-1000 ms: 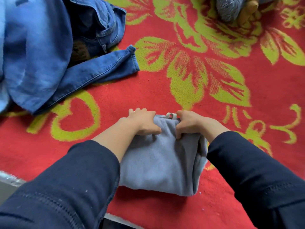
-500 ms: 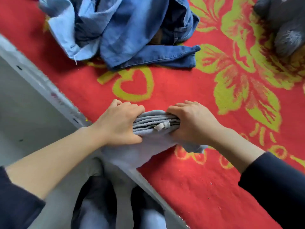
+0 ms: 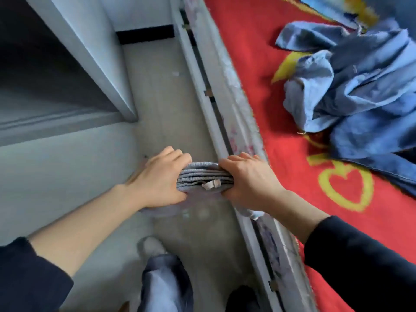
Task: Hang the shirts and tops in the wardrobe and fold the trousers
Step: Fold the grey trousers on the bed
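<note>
Around: a heap of crumpled blue denim clothes lies on the bed to the right, well apart from both hands; some of it is pale blue, some darker.
Below: the person's own leg in grey-blue cloth and a pale shoe stand on the floor under the arms.
In the way: the pale bed rail runs slantwise just beside the right hand, between the floor strip and the bed cover. Nothing lies between the hands and the wardrobe front.
Task's thing: the folded grey-blue soft trousers are a thick stacked bundle with its layered edge facing the camera and a small beige tag on it. The bundle is held up over the floor strip between wardrobe and bed, its right end near the rail.
Left hand: curled round the bundle's left end, fingers over the top, thumb underneath.
Right hand: clamped on the bundle's right end in the same way; a loose bit of cloth hangs out below it.
Sleeves: dark, pushed back on both forearms.
Container: the white wardrobe stands at the left with one compartment open; its inside is dark and what it holds cannot be made out.
Surface: the bed carries a red blanket with yellow-green heart and leaf patterns.
Room: a beige floor in a narrow strip, with a black skirting at its far end.
</note>
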Action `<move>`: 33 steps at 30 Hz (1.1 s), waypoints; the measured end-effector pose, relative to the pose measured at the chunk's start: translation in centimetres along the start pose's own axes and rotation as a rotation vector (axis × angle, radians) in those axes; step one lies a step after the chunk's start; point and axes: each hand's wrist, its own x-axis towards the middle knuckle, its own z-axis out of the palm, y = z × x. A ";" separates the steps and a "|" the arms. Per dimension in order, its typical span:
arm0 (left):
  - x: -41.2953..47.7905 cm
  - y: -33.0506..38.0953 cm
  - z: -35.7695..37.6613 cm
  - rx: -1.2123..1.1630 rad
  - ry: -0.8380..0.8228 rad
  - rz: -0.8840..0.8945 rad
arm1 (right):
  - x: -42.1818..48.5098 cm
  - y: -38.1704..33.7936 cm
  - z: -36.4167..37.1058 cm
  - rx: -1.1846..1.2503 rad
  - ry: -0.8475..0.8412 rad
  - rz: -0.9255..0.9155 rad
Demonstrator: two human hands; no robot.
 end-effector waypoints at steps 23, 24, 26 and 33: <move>-24.4 -44.9 -0.4 -0.235 -0.005 -0.795 | 39.1 -41.3 13.7 -0.076 -0.417 -0.483; -24.2 -46.8 -0.6 -0.231 0.006 -0.802 | 41.0 -42.2 14.0 -0.082 -0.413 -0.483; -23.7 -50.9 -1.0 -0.215 0.026 -0.819 | 45.0 -43.9 15.0 -0.106 -0.411 -0.490; -22.8 -64.0 -1.0 -0.142 0.087 -0.887 | 57.3 -50.2 18.7 -0.288 -0.343 -0.579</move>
